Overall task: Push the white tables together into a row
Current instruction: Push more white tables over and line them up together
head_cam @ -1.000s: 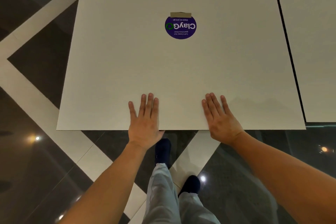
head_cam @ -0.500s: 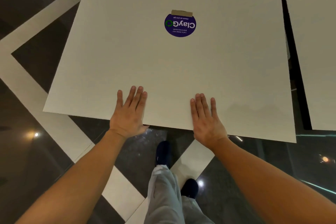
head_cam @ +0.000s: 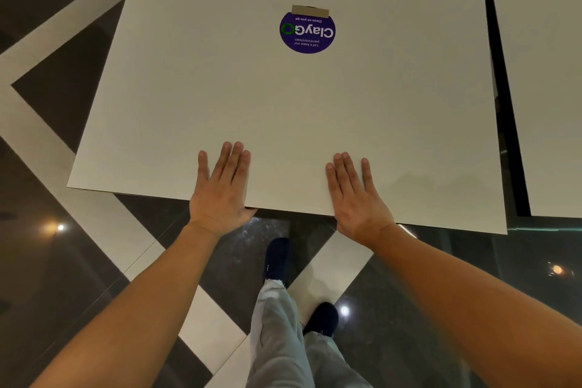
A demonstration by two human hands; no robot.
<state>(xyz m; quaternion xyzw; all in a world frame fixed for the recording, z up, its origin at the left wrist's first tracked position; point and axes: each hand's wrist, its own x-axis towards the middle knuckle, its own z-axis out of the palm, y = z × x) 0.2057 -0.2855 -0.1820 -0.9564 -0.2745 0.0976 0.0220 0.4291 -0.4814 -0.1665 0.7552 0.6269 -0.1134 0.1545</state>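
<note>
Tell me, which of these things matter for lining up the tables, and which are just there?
For the job: near white table; second white table at right; left hand and right hand, flat on the near one.
Just there: purple sticker; tape strip.

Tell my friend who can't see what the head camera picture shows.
A left hand and right hand press flat on the near edge of a white table with a purple sticker. A second table stands to its right, across a dark gap.

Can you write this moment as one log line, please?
left hand: flat on table | right hand: flat on table | second table: apart, dark gap between
</note>
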